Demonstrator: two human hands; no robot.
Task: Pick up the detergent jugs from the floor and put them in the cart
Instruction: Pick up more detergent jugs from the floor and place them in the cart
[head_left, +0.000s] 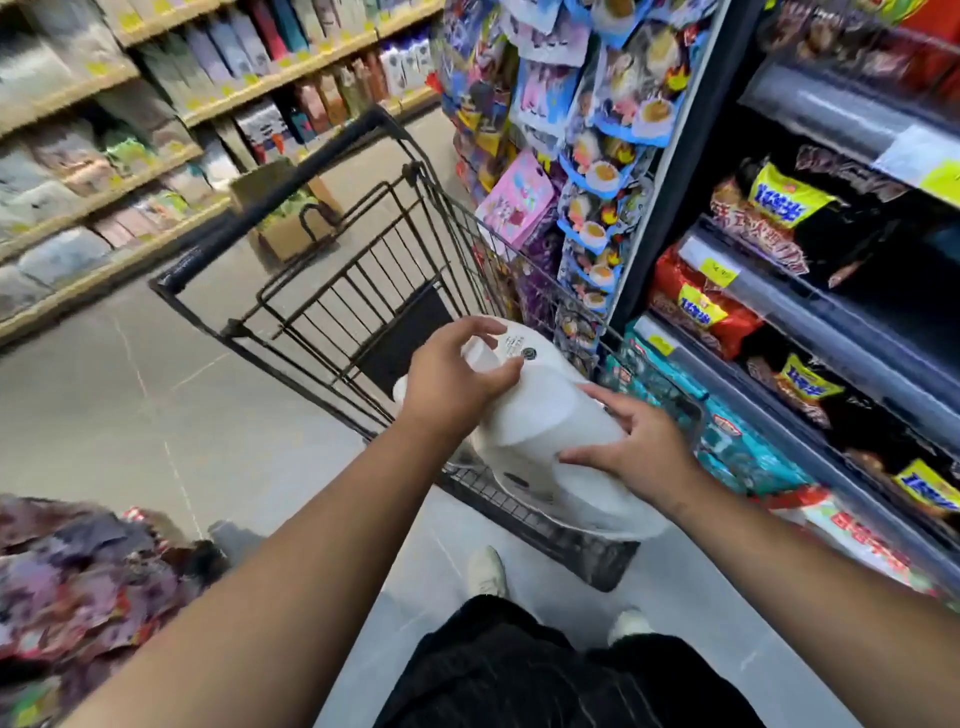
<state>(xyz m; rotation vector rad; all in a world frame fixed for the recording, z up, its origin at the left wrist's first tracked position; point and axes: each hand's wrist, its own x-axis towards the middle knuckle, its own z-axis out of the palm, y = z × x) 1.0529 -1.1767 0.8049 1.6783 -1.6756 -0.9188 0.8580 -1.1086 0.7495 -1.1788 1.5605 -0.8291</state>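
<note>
A large white detergent jug (545, 410) lies tilted inside the near end of a black wire shopping cart (332, 306). My left hand (457, 374) grips the jug's upper end near its cap and printed label. My right hand (639, 447) lies flat on the jug's lower side, fingers spread against it. A second white jug shape (571, 499) lies beneath it on the cart's floor, partly hidden. No jug shows on the floor.
Snack shelves (779, 291) stand close on the right, touching the cart's side. Hanging packets (587, 156) are ahead to the right. A cardboard box (291, 218) sits on the floor beyond the cart. Shelving (104, 171) lines the left. My shoes (485, 571) stand behind the cart.
</note>
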